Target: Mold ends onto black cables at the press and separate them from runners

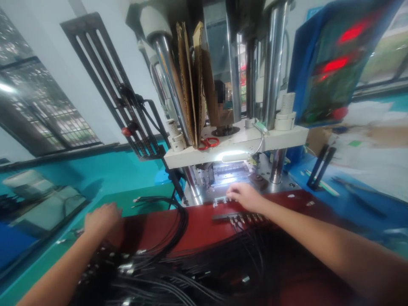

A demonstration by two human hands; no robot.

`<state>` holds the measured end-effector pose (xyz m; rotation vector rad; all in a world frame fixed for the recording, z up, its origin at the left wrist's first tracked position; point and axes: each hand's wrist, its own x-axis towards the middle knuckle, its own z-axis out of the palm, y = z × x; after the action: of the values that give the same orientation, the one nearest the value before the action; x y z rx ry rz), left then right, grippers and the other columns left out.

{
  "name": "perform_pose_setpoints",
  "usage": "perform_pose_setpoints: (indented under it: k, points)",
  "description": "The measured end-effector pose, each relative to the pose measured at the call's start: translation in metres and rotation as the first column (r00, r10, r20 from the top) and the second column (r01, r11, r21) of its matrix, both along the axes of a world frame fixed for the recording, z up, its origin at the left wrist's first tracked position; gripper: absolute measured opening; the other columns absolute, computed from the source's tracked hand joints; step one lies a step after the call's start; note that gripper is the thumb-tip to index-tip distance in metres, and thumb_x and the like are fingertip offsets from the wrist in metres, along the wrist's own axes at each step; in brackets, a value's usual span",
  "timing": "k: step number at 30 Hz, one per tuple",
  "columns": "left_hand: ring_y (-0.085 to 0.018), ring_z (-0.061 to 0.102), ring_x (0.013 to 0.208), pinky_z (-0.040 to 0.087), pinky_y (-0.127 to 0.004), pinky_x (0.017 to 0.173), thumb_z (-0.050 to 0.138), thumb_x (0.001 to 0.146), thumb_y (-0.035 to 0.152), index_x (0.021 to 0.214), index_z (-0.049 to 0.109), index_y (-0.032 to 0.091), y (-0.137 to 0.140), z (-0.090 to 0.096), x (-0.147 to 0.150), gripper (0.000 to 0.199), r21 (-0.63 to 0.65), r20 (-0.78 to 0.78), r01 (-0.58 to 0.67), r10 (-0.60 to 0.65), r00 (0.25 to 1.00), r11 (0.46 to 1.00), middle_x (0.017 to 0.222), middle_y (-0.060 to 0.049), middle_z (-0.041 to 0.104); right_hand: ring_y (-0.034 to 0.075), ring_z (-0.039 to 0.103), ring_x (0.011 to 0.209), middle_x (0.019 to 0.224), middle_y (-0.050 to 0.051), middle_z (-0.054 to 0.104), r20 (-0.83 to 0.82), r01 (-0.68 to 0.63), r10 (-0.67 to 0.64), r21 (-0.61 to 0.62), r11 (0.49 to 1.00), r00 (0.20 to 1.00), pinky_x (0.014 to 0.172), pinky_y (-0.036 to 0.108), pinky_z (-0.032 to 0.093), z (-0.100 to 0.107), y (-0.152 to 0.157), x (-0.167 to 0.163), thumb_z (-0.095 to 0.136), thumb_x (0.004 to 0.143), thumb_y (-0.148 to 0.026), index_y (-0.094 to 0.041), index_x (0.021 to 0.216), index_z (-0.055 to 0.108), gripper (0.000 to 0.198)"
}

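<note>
My right hand (245, 196) is over the red work surface in front of the press. Its fingers are pinched at the end of a small white branched plastic piece (219, 200). Just below it lies a dark bar (223, 217) with a row of metal cable connectors (247, 219) along it. My left hand (103, 217) is at the left edge of the red surface, close to the black cables; motion smears its fingers and I cannot make out what is under them. A bundle of black cables (183, 223) loops over the red surface (202, 229).
The press (236, 146) stands ahead, its lit mould area (228, 176) between steel columns. Red-handled scissors (208, 143) and cardboard sheets (191, 85) rest on its white plate. A blue control box (334, 63) is at right. Many cables (178, 284) cover the near side.
</note>
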<state>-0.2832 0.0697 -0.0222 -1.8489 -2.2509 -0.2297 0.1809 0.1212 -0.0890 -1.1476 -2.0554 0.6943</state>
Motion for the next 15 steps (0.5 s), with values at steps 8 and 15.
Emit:
perform_pose_setpoints:
  k: [8, 15]
  points:
    - [-0.021, 0.054, 0.116, 0.038, -0.031, 0.102, 0.052, 0.088, 0.033, 0.126, 0.055, 0.023, 0.005, -0.025, 0.195, 0.039, -0.059, 0.35, 0.733, -0.674, 0.65, 0.677, 0.128, -0.007, 0.058, 0.015, 0.062, 0.075, 0.08, 0.001, 0.07, -0.018, -0.135, 0.136, 0.042, 0.99, 0.991, 0.071, 0.025, 0.046, 0.016, -0.004, 0.004, 0.059, 0.084, -0.019, -0.018, 0.078, 0.067, 0.01]
    - [-0.023, 0.063, 0.089, 0.046, -0.031, 0.082, 0.059, 0.079, 0.022, 0.092, 0.071, 0.019, 0.041, -0.05, 0.247, 0.018, -0.141, 0.438, 0.737, -0.626, 0.645, 0.661, 0.094, -0.006, 0.07, 0.016, 0.056, 0.075, 0.077, 0.002, 0.064, 0.067, -0.088, 0.077, 0.183, 0.979, 0.995, 0.072, 0.027, 0.041, 0.027, -0.018, 0.005, 0.06, 0.082, -0.01, -0.018, 0.074, 0.064, 0.013]
